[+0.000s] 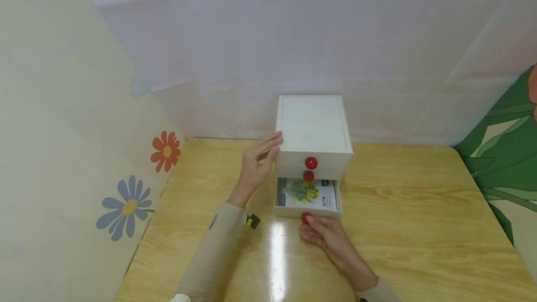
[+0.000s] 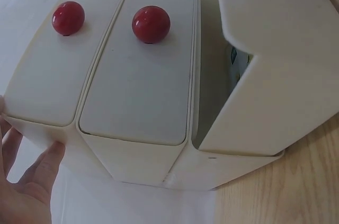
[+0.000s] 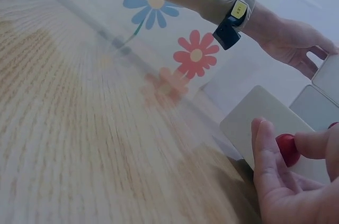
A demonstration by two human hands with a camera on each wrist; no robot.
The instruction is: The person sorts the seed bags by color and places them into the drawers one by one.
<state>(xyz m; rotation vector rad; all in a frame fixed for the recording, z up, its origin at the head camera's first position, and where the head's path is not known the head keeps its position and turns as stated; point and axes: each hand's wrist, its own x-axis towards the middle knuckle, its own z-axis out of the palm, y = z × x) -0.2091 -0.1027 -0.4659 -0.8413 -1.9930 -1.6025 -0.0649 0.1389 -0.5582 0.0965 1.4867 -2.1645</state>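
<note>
A small white drawer cabinet (image 1: 313, 122) stands on the table, its bottom drawer (image 1: 287, 210) pulled out toward me. Inside the drawer lies a flat printed packet or card (image 1: 326, 198) with yellow flowers and green leaves on it. My right hand (image 1: 331, 240) pinches the red round knob (image 3: 286, 150) of that drawer between thumb and fingers. Against the cabinet's left side rests my left hand (image 1: 259, 162), its fingers extended near the top edge. In the left wrist view, the upper two drawers, with red knobs (image 2: 151, 24), are closed.
The wood-grain table (image 1: 411, 218) reaches out on both sides of the cabinet. Behind it hangs a pale cloth (image 1: 268, 45). At the left is a wall (image 1: 63, 106) with painted flowers; green leaf patterns (image 1: 503, 162) cover the right side. A small black device (image 3: 228, 36) sits at the left wrist.
</note>
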